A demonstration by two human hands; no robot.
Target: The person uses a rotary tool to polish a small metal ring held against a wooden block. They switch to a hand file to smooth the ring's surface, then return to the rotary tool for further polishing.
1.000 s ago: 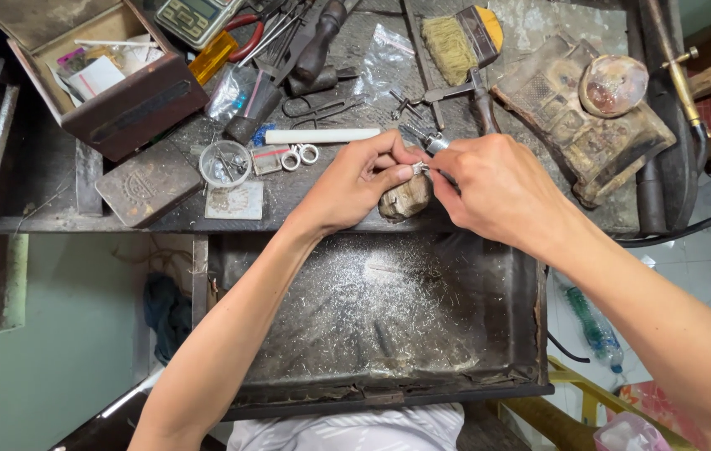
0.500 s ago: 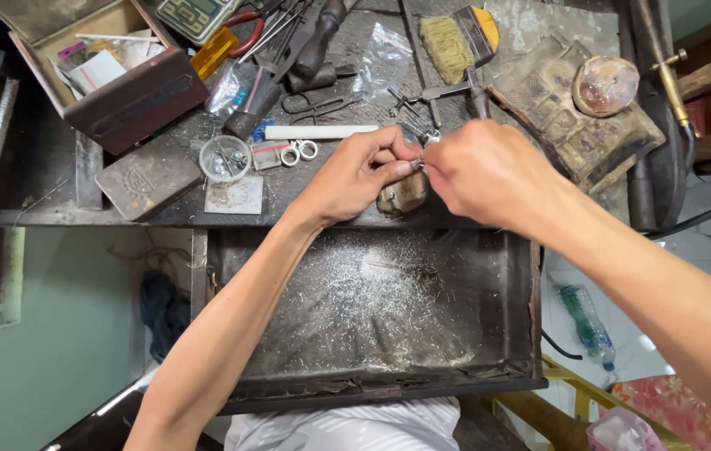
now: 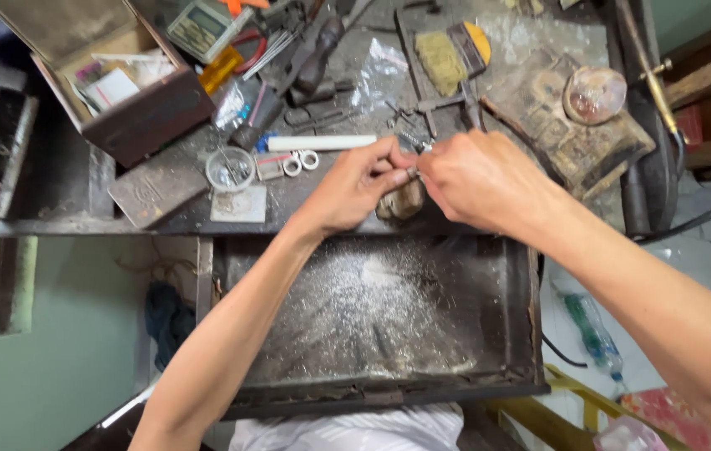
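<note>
My left hand (image 3: 355, 185) and my right hand (image 3: 476, 179) meet at the front edge of a cluttered workbench (image 3: 313, 196). Between their fingertips sits a small shiny metal piece (image 3: 413, 172), pinched from both sides. A thin metal tool (image 3: 412, 142) sticks out just above the fingers; which hand holds it is hidden. Under the hands a worn wooden peg (image 3: 401, 203) juts from the bench edge. Below it an open drawer (image 3: 372, 326) is dusted with silvery filings.
A white stick (image 3: 322, 143), small scissors (image 3: 298, 162), a round glass dish (image 3: 230, 169) and a metal block (image 3: 155, 190) lie left of the hands. An open wooden box (image 3: 134, 79) stands at back left. A brush (image 3: 447, 50) and a charred block (image 3: 568, 125) lie right.
Both hands have stayed together at the bench edge with only small finger shifts on the metal piece. The view has drifted slightly.
</note>
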